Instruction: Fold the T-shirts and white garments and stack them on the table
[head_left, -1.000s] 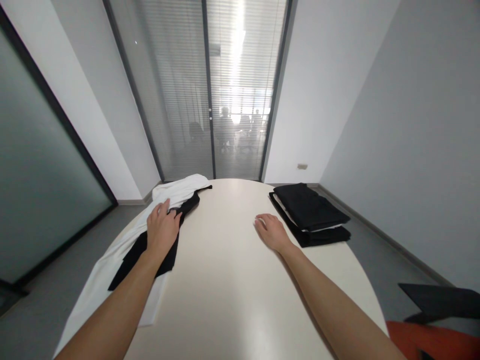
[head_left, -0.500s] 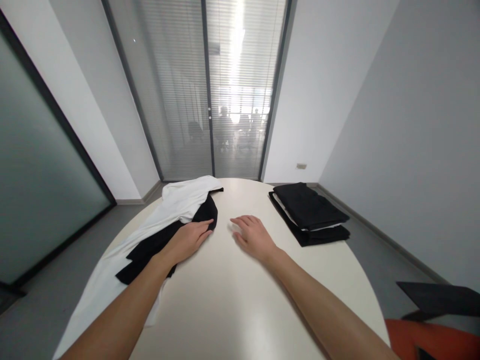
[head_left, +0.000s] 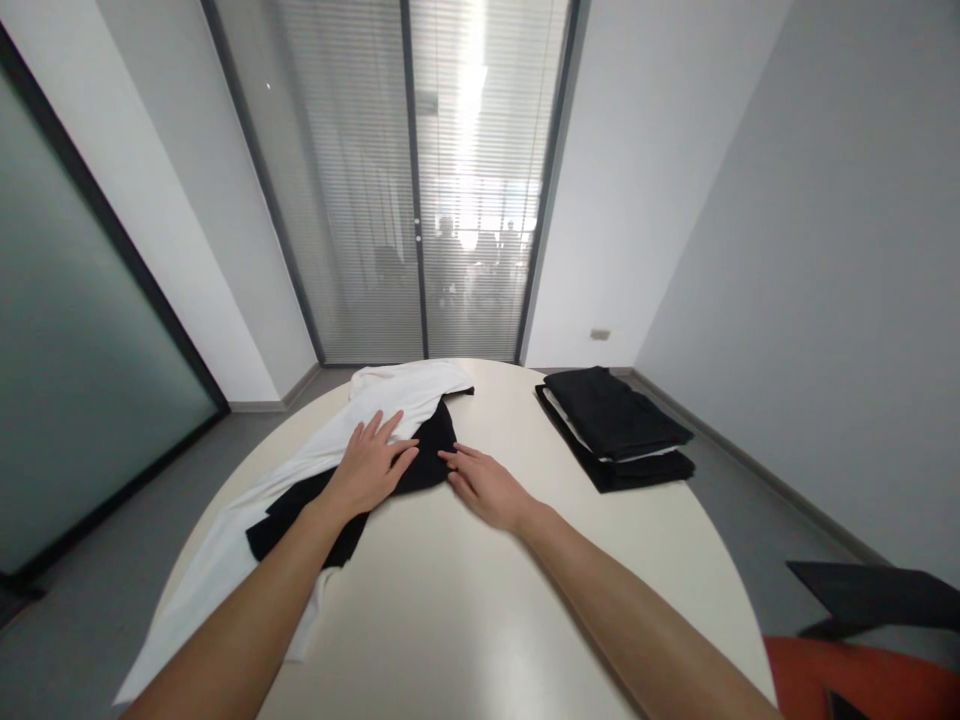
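Black cloth [head_left: 429, 455] lies under the left hand [head_left: 369, 470] (right hand [head_left: 486, 485] at its edge).

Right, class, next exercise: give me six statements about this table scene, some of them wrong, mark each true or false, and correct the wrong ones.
1. The left hand is over the white cloth and the black cloth. True.
2. The left hand is balled into a fist. False: its fingers are spread.
3. The right hand has its fingertips at the right-hand edge of the black cloth. True.
4. The folded pile lies on the table, to the right of both hands. True.
5. The folded pile is mostly red. False: it is mostly black.
6. The table's far edge is straight. False: it is curved.
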